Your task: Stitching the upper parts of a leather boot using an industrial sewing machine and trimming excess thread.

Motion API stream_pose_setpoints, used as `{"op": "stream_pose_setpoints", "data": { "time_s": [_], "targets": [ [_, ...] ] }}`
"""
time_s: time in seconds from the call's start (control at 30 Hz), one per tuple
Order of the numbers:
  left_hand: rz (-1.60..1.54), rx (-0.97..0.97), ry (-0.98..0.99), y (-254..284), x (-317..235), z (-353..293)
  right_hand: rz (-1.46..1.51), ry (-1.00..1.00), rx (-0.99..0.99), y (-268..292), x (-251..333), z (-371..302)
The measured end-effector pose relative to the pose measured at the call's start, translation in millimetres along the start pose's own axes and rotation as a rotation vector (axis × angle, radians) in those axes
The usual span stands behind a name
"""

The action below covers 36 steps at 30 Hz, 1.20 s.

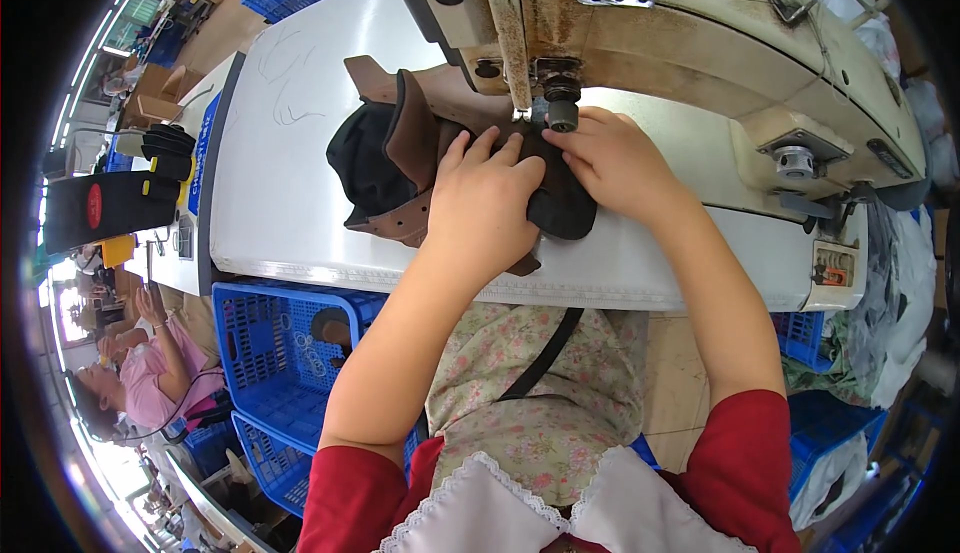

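A brown leather and black fabric workpiece (pixel 410 133) lies bunched on the white bed of a sewing machine (pixel 690 48). Its leather straps have small holes, and a rounded black part (pixel 562 198) sticks out between my hands. My left hand (pixel 485 193) presses down on the workpiece with fingers spread, just left of the presser foot (pixel 521 113). At the right of the foot, my right hand (pixel 615 158) has thumb and fingers closed on the edge of the black part. The leather under the foot is partly covered by my fingers.
Below the table's left end stand blue plastic baskets (pixel 280 353), one holding loose rings. A black item with a red oval (pixel 110 208) sits on a neighbouring table. A person in pink (pixel 160 378) is at the far left. Plastic bags (pixel 900 303) hang at the right.
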State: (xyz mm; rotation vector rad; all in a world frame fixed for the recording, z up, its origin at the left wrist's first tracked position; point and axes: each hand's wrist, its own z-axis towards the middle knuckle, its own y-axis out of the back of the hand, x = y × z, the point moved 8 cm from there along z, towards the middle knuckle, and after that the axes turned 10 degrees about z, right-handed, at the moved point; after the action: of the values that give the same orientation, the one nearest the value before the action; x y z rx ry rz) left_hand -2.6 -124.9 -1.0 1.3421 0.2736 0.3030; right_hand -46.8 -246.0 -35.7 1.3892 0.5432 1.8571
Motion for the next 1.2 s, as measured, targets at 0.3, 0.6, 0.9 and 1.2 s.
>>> {"op": "stream_pose_setpoints", "data": {
  "time_s": [0.3, 0.6, 0.9, 1.2],
  "targets": [
    [-0.124, 0.027, -0.022, -10, 12, -6, -0.091, 0.073, -0.007, -8, 5, -14],
    [-0.124, -0.036, -0.051, -13, 14, -6, -0.072, 0.028, -0.048, -11, 3, -17],
    [-0.173, -0.075, -0.147, -12, 34, 5, -0.144, -0.029, -0.104, -21, 7, -16],
    [-0.195, -0.051, -0.230, -15, 45, 9, -0.179, -0.106, -0.217, -23, 19, -16]
  ]
}}
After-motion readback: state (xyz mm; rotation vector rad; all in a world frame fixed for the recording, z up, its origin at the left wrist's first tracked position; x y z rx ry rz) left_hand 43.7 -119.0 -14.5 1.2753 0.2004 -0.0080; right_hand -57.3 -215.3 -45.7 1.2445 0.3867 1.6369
